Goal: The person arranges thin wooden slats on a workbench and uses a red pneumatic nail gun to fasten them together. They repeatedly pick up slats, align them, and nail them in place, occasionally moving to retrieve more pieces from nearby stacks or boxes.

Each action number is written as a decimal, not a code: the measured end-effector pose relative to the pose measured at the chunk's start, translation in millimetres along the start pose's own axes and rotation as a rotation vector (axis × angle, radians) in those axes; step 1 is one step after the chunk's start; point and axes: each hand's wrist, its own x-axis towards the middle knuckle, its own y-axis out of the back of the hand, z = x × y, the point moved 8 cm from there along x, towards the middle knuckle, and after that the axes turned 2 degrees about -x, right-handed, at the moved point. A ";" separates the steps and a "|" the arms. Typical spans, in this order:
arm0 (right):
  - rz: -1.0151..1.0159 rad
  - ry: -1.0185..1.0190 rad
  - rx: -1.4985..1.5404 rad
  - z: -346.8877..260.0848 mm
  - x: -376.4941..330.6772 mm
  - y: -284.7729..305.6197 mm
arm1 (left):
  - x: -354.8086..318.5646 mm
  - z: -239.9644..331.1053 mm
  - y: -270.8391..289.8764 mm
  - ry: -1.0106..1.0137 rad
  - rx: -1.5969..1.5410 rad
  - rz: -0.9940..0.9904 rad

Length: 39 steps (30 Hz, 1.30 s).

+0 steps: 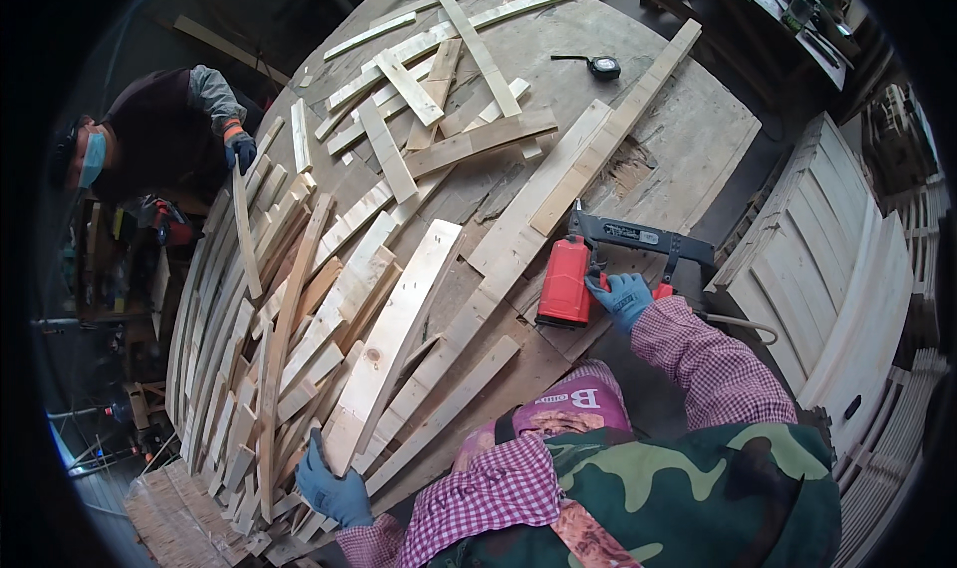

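My right hand point(624, 300), in a blue glove, is closed round the grip of a nail gun point(565, 281) with a red body and a black magazine. The tool is over the right side of the worktable, beside a long narrow wooden strip point(588, 174). At the near edge, my left hand point(334, 486), also gloved in blue, grips the near end of a wide pale board point(391, 344) with a knot in it. The board slants away over other strips. Part of the left fingers is hidden by the board.
A heap of wooden strips point(269, 369) covers the left of the plywood table point(688, 130), and more strips lie crossed at the far side. A tape measure point(603, 67) rests there. At the left, a co-worker point(150, 120) holds a strip. Slatted panels point(812, 239) stand at right.
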 end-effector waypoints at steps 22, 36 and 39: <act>0.467 -0.386 0.495 95.1 56.9 96.7 | 14.6 28.3 -59.1 -0.029 -0.067 -0.124; 0.133 -0.686 1.352 160.3 325.4 64.0 | -5.0 -4.6 -91.2 0.030 -0.055 -0.275; -0.203 -0.431 1.286 123.5 327.4 92.2 | -2.6 -8.7 -101.2 0.068 -0.098 -0.325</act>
